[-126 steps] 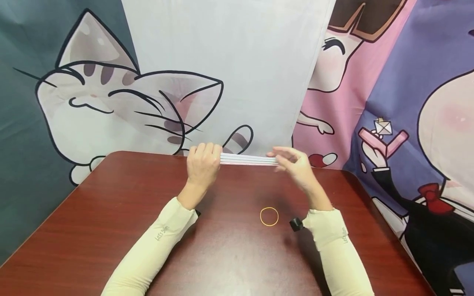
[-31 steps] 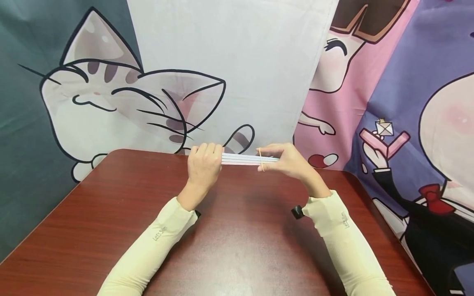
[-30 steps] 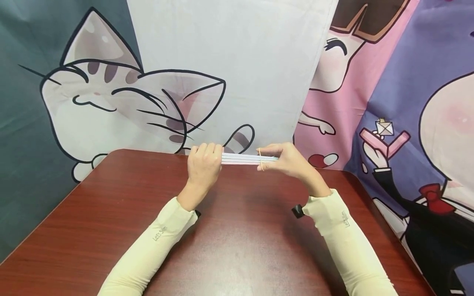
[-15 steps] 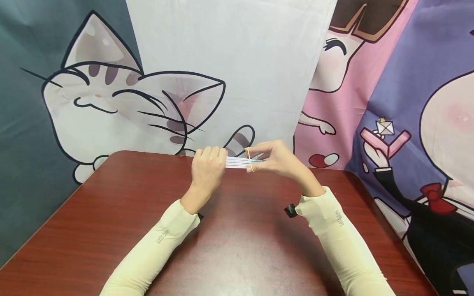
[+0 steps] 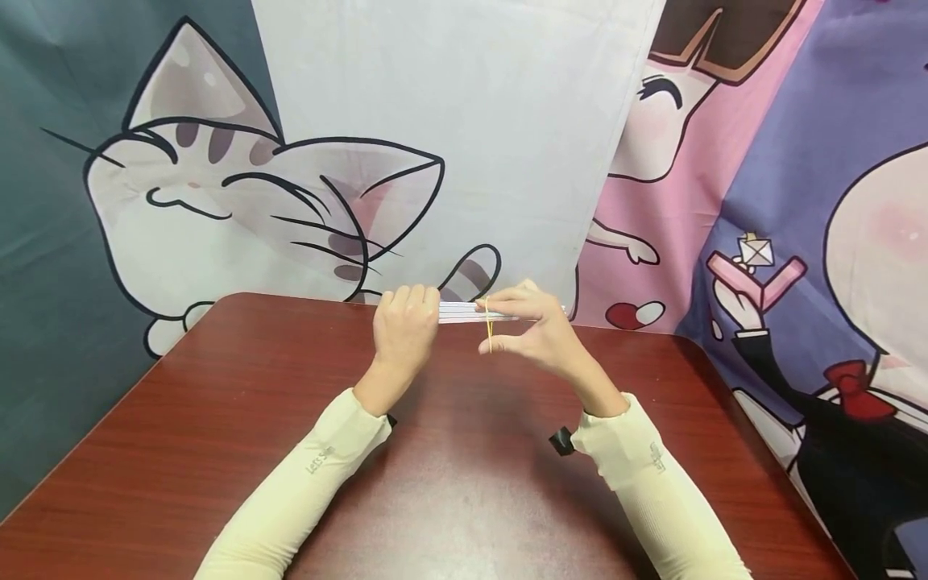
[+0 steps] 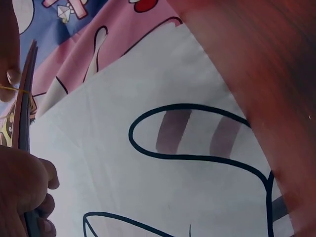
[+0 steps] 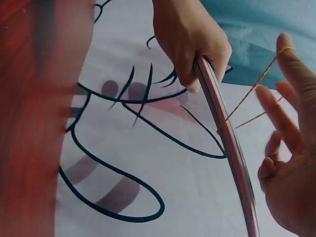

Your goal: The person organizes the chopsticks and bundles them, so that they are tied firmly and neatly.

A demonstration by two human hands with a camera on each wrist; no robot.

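Rubber band (image 5: 490, 334) is the sketchy part imo. It's stretched across the right hand (image 5: 544, 334), hooked on the thumb (image 5: 503, 345) and up over at least one finger. Those two stick out pretty straight, so nothing's really clenched there.

And the left hand (image 5: 406, 322)? Looks solid to me.

Yeah, it's wrapped tight round one end of the layered stack (image 5: 458, 312). The stack is held up in the air, lying roughly level between the hands, and its other end runs behind the right hand. From the right wrist view the band meets the stack partway along, but I can't tell if it goes all the way round.

So what breaks first?

My guess, the band pings off the thumb. It's only hooked there, so a small tilt could let it snap back on the fingers or the stack. Other risk: a sideways tug fans the layers out, since I see no grip on that far end.

Anything further out to snag on?

Don't think so. Pale sleeves (image 5: 290, 499) sit well back, the table (image 5: 449, 483) is below, and the cartoon backdrop (image 5: 464, 121) hangs behind. A dropped band probably just lands on the wood.
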